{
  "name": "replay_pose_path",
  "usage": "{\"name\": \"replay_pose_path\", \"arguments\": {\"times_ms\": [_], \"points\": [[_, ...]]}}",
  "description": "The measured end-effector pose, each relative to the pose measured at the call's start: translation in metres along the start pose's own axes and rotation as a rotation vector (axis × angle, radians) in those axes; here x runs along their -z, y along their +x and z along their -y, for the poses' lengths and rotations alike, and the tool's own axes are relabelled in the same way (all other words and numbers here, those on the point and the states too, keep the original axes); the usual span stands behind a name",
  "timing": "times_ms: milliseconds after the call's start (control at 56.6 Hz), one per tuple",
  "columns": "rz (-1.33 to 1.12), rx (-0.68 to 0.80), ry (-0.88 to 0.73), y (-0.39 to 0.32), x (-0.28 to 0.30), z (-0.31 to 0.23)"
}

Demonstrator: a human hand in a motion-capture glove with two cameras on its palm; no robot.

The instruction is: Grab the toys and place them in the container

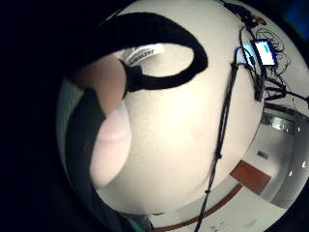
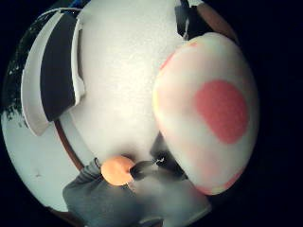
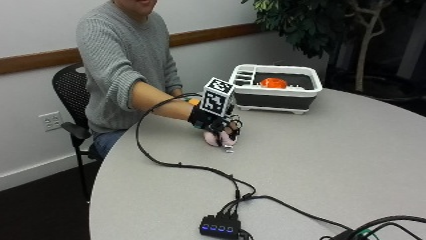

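Observation:
My gloved right hand (image 3: 214,121) is down on the grey round table (image 3: 333,150) with its fingers curled over a pink and white mushroom toy (image 3: 212,138). The toy still touches the tabletop. It fills much of the thumb side view as a white cap with red spots (image 2: 208,113), and its pale edge (image 1: 113,145) shows in the little finger side view. The container (image 3: 276,100), a white bin with black walls, stands at the far side of the table with an orange toy (image 3: 273,82) inside. It also shows in the thumb side view (image 2: 57,71).
A small orange thing (image 3: 194,101) lies behind my forearm near the table's edge, also seen by my torso (image 2: 117,170). A black cable (image 3: 180,165) runs from the glove to a hub (image 3: 219,227) at the near edge. A plant (image 3: 313,25) stands beyond the container.

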State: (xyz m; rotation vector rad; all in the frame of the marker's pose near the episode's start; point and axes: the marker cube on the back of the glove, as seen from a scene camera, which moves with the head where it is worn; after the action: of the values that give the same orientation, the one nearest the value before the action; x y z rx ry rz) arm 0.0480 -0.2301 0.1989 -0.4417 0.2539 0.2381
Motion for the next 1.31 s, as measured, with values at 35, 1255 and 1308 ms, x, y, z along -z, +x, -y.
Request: {"name": "replay_pose_path", "arguments": {"times_ms": [35,1255,1308], "points": [[0.003,0.001,0.014,-0.001,0.0,0.001],[0.075,0.717,0.132,-0.308,0.159,0.059],[0.073,0.702,0.134,-0.285,0.158,0.047]]}}
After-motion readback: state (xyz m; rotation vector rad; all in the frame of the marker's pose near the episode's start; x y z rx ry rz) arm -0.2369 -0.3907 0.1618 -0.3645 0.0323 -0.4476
